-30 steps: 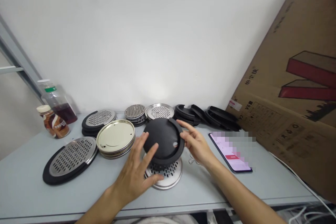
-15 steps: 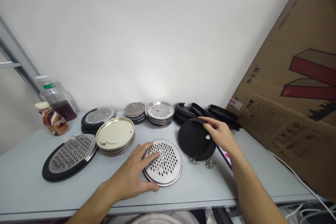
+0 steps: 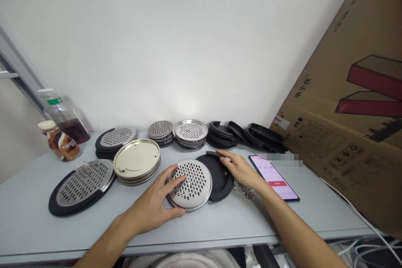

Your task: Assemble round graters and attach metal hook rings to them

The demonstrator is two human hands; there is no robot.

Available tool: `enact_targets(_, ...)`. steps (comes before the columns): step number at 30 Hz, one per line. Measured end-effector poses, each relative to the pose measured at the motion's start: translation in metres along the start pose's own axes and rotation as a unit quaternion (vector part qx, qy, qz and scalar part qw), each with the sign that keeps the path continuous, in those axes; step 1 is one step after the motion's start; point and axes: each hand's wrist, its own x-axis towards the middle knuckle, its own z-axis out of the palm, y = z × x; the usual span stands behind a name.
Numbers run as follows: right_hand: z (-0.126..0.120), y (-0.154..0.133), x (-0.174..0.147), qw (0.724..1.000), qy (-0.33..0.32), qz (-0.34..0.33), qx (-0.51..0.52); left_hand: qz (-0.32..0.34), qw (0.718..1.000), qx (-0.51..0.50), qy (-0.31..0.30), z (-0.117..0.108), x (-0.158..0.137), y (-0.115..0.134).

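My left hand (image 3: 157,203) grips a round perforated metal disc (image 3: 192,186) from its left side. The thumb is at the near rim, the index finger lies over the top, and the other fingers are at the far left rim. The disc's right edge overlaps a round black holder (image 3: 221,190) with a raised, partly open rim. My right hand (image 3: 241,169) holds that holder by its upper right edge, fingers closed over the rim. A thin metal chain (image 3: 246,190) lies on the table under my right wrist.
Behind are metal disc stacks (image 3: 190,132) and black holders (image 3: 222,136). To the left are gold-coloured discs (image 3: 137,159), a disc in a black holder (image 3: 81,186) and bottles (image 3: 59,144). A phone (image 3: 278,180) and a large cardboard box (image 3: 342,142) stand right.
My right hand has brought the black holder left and lowered it against the metal disc. The disc has shifted slightly up and left with my left hand. More of the phone shows.
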Motion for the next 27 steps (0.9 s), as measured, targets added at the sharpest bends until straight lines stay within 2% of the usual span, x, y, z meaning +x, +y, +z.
enact_targets(5,0.019,-0.011,-0.004,0.996,-0.05,-0.067,-0.011,0.026,0.999,0.02,0.009,0.001,0.001,0.0)
enact_targets(13,0.011,-0.008,-0.01,0.985,-0.123,-0.115,0.024,0.047,0.999,0.022,0.009,0.001,0.003,0.001)
enact_targets(19,0.018,-0.012,-0.012,0.966,-0.197,-0.151,0.075,0.056,0.998,0.024,0.018,0.001,0.005,0.001)
enact_targets(27,0.024,-0.012,-0.011,0.961,-0.195,-0.17,0.093,0.058,0.998,0.018,0.027,-0.002,0.005,0.004)
